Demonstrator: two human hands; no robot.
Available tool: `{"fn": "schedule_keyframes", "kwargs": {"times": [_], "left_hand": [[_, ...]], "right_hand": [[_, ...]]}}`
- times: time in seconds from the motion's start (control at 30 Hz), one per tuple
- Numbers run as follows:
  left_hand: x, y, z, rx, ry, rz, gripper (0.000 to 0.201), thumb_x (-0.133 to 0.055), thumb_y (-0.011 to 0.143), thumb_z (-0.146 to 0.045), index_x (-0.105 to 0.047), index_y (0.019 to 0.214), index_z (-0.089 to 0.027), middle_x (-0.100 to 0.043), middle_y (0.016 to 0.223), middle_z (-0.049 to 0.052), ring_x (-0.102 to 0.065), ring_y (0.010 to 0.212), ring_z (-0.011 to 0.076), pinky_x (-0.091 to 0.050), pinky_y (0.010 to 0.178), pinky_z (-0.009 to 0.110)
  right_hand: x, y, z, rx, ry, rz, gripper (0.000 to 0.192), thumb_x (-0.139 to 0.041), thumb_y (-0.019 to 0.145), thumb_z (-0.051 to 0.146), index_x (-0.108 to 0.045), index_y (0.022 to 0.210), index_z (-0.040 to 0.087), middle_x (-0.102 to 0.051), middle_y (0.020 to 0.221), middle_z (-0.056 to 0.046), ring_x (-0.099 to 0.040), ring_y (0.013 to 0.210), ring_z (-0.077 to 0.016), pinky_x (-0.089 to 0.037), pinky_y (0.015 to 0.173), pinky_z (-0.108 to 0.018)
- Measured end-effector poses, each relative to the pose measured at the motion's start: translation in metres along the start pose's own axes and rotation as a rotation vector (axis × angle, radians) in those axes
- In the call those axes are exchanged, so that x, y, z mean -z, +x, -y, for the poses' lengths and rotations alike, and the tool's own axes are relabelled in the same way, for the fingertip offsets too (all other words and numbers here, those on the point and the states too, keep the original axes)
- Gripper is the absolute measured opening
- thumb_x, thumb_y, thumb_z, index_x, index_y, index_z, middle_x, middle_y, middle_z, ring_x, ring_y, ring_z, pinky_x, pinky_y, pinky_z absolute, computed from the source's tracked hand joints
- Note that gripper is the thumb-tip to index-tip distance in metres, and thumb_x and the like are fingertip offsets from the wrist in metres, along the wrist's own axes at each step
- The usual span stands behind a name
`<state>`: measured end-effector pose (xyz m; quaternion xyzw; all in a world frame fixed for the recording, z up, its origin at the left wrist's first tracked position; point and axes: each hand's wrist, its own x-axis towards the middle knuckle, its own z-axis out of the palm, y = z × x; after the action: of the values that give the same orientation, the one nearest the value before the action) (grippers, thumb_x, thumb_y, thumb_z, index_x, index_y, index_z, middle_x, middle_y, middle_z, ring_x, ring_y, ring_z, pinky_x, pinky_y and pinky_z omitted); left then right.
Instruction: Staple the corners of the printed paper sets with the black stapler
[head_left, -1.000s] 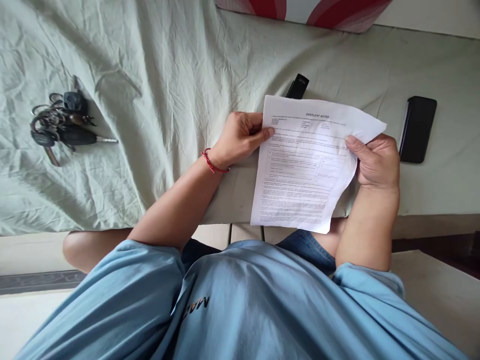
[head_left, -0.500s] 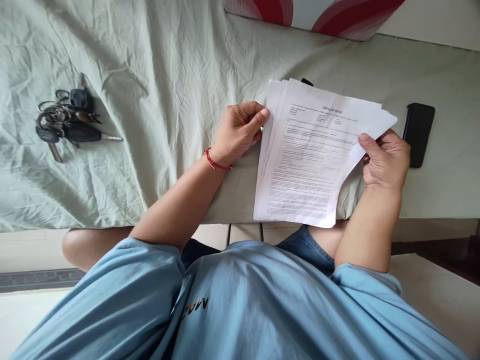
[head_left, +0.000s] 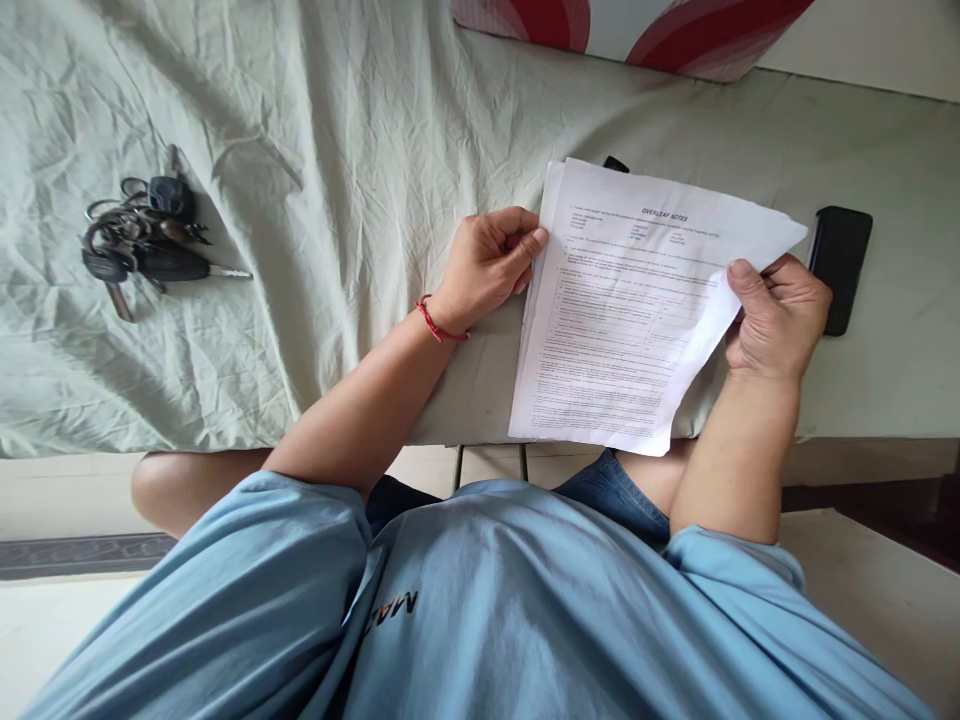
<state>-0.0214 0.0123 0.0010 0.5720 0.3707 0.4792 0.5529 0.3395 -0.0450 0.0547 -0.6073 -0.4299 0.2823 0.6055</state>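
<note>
A thin stack of printed white papers [head_left: 630,320], headed "OVERLEAF NOTES", is held just above a table covered with a pale green cloth [head_left: 337,150]. My left hand [head_left: 491,265], with a red thread at its wrist, pinches the stack's upper left edge. My right hand [head_left: 780,315] grips the right edge, thumb on top. A small black object [head_left: 615,163] peeks out behind the top edge of the papers, mostly hidden.
A bunch of keys with black fobs [head_left: 146,245] lies on the cloth at the left. A black phone [head_left: 844,265] lies to the right of my right hand. A red and white object [head_left: 637,25] sits at the far edge.
One second ago one sheet showed; the sheets then fanned apart at the left edge. Now they are drawn closer together, slightly higher and further right, covering more of the black object.
</note>
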Motion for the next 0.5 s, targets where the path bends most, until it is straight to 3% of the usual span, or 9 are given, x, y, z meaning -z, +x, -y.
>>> {"fn": "schedule_keyframes", "kwargs": {"times": [0.13, 0.3, 0.5], "left_hand": [[-0.001, -0.001, 0.000, -0.007, 0.008, 0.018, 0.062, -0.094, 0.109, -0.089, -0.081, 0.096, -0.030, -0.064, 0.065, -0.002, -0.058, 0.050, 0.0160, -0.045, 0.046, 0.036], [-0.003, 0.000, 0.000, -0.028, 0.004, -0.015, 0.071, -0.091, 0.107, -0.097, -0.076, 0.091, -0.030, -0.050, 0.060, -0.004, -0.053, 0.048, 0.0146, -0.038, 0.042, 0.033], [-0.003, 0.002, -0.002, -0.005, -0.041, -0.026, 0.075, -0.091, 0.105, -0.100, -0.074, 0.091, -0.028, -0.045, 0.061, -0.006, -0.047, 0.045, 0.0115, -0.034, 0.040, 0.030]], "right_hand": [[-0.004, -0.003, 0.005, -0.016, -0.002, -0.014, 0.055, -0.124, 0.063, 0.057, -0.079, 0.069, 0.026, -0.062, 0.073, 0.006, -0.050, 0.075, -0.0142, -0.057, 0.086, -0.039], [-0.005, 0.000, 0.003, -0.015, -0.052, -0.049, 0.056, -0.119, 0.061, 0.065, -0.079, 0.074, 0.027, -0.067, 0.074, 0.004, -0.053, 0.075, -0.0156, -0.054, 0.079, -0.038], [0.005, 0.010, -0.011, 0.109, -0.164, -0.129, 0.061, -0.113, 0.069, 0.070, -0.070, 0.077, 0.028, -0.054, 0.066, 0.008, -0.033, 0.059, -0.0104, -0.025, 0.055, -0.032]]}}
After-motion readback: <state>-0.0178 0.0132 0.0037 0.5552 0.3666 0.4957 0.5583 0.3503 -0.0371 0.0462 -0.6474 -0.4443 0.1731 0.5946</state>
